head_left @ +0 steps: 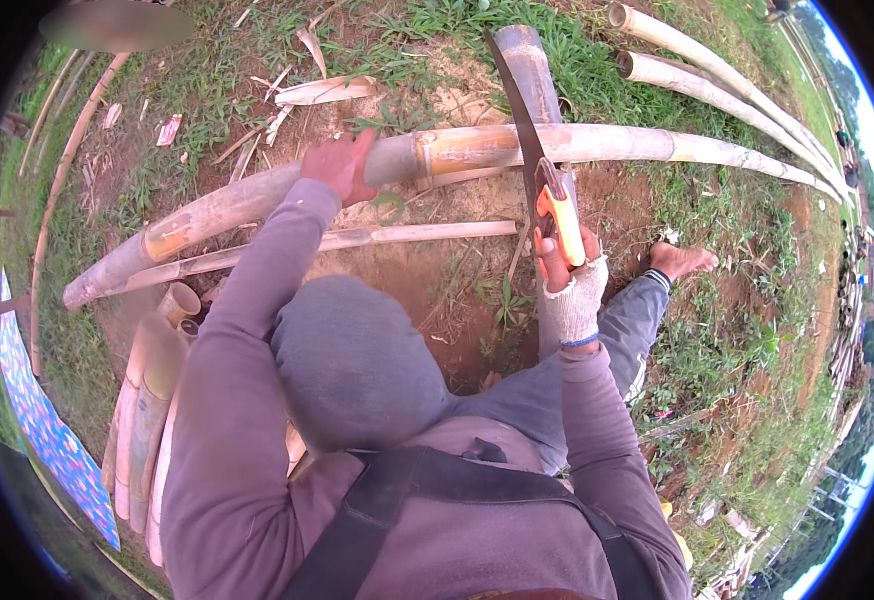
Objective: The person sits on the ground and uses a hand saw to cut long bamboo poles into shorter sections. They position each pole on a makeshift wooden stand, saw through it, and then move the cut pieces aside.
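Observation:
A thick bamboo pole (607,142) runs across in front of me, resting over another bamboo length (529,60) that points away from me. My bare left hand (339,168) grips the pole left of the crossing. In my right hand (574,290), which wears a white knit fingerless glove, is a handsaw (522,115) with an orange handle. Its long dark blade points away from me and passes across the pole near the crossing. Whether the teeth have cut into the pole I cannot tell.
A thinner bamboo strip (437,231) lies nearer me. Cut bamboo pieces (147,400) are stacked at left, near a blue patterned cloth (52,430). Long poles (697,80) lie at the far right. My bare foot (682,260) rests on the grassy ground beyond the saw hand.

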`<action>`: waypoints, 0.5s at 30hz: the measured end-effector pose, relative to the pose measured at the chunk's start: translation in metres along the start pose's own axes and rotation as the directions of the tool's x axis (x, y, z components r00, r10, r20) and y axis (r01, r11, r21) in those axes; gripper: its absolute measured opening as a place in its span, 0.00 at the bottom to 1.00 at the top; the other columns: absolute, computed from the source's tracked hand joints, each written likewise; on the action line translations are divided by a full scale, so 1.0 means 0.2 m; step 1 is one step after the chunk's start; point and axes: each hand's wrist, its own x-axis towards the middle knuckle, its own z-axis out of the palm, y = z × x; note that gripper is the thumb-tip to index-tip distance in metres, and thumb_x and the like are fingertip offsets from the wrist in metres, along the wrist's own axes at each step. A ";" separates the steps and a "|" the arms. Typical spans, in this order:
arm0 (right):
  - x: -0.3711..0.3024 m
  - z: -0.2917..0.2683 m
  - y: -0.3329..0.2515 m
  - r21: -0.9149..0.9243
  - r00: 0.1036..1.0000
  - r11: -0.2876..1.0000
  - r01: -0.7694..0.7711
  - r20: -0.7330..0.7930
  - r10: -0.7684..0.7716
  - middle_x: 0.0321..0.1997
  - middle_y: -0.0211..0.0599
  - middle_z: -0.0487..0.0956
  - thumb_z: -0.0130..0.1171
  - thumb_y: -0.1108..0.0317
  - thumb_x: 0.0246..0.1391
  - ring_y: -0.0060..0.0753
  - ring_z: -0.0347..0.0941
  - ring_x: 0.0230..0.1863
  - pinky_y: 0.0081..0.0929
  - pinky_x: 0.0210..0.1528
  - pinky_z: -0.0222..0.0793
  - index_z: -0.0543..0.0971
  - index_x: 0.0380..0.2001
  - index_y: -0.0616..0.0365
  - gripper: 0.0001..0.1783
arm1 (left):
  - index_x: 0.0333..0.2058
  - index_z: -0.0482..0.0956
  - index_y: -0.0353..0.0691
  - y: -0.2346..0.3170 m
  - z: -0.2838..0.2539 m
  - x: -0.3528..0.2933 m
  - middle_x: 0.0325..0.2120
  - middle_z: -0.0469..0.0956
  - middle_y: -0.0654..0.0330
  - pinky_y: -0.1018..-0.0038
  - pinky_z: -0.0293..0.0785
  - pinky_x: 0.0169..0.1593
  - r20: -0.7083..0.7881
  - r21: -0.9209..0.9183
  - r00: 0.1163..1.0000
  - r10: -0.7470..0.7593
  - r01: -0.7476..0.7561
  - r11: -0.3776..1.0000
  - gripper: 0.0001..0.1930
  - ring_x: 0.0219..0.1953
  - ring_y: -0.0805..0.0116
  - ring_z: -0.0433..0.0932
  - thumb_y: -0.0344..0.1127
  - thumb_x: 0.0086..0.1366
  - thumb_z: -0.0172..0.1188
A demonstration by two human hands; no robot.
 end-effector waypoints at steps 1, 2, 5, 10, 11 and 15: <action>0.00 0.01 -0.05 0.142 0.998 0.988 -0.062 0.000 0.063 0.40 0.37 0.83 0.68 0.64 0.69 0.27 0.78 0.37 0.29 0.43 0.76 0.77 0.54 0.64 0.18 | 0.65 0.70 0.49 0.00 0.01 0.00 0.54 0.83 0.48 0.49 0.81 0.57 0.028 0.007 1.000 -0.004 0.004 1.000 0.44 0.53 0.40 0.84 0.50 0.50 0.81; 0.01 0.02 -0.08 0.281 0.992 0.952 -0.123 0.007 0.126 0.39 0.36 0.83 0.68 0.64 0.69 0.27 0.78 0.36 0.29 0.41 0.76 0.77 0.53 0.64 0.18 | 0.64 0.70 0.49 0.00 0.02 0.00 0.52 0.84 0.48 0.49 0.81 0.57 0.055 0.014 0.998 -0.007 0.007 1.000 0.44 0.53 0.40 0.85 0.50 0.50 0.81; 0.09 0.03 -0.13 -0.013 0.994 1.000 0.001 -0.105 -0.002 0.34 0.36 0.83 0.69 0.62 0.70 0.28 0.78 0.33 0.31 0.37 0.74 0.81 0.45 0.64 0.14 | 0.62 0.72 0.49 -0.02 0.02 0.03 0.49 0.85 0.47 0.48 0.81 0.56 0.036 0.013 0.999 0.018 -0.019 1.000 0.42 0.52 0.40 0.85 0.50 0.50 0.80; -0.07 -0.07 -0.09 -0.316 0.972 0.938 0.144 -0.134 -0.195 0.33 0.42 0.83 0.70 0.65 0.67 0.39 0.79 0.32 0.37 0.37 0.74 0.83 0.42 0.63 0.11 | 0.62 0.73 0.49 0.01 -0.02 0.04 0.48 0.85 0.45 0.48 0.81 0.56 0.070 -0.031 0.997 0.030 -0.028 0.999 0.41 0.52 0.40 0.85 0.50 0.51 0.80; -0.22 -0.12 -0.06 -0.372 0.955 0.899 0.230 -0.093 -0.283 0.34 0.43 0.82 0.70 0.69 0.66 0.43 0.78 0.31 0.39 0.36 0.74 0.82 0.42 0.61 0.08 | 0.62 0.73 0.49 -0.01 -0.03 0.02 0.48 0.85 0.45 0.48 0.81 0.56 0.064 -0.010 0.998 0.013 -0.013 1.000 0.41 0.52 0.40 0.85 0.50 0.51 0.80; -0.70 -0.37 -0.09 -0.587 0.913 0.717 0.375 0.100 -0.396 0.41 0.43 0.79 0.68 0.79 0.62 0.46 0.79 0.34 0.43 0.29 0.73 0.79 0.52 0.46 0.19 | 0.65 0.72 0.50 0.00 -0.01 0.01 0.48 0.85 0.45 0.48 0.81 0.56 0.079 0.024 0.997 -0.018 0.016 1.000 0.43 0.52 0.41 0.85 0.50 0.51 0.79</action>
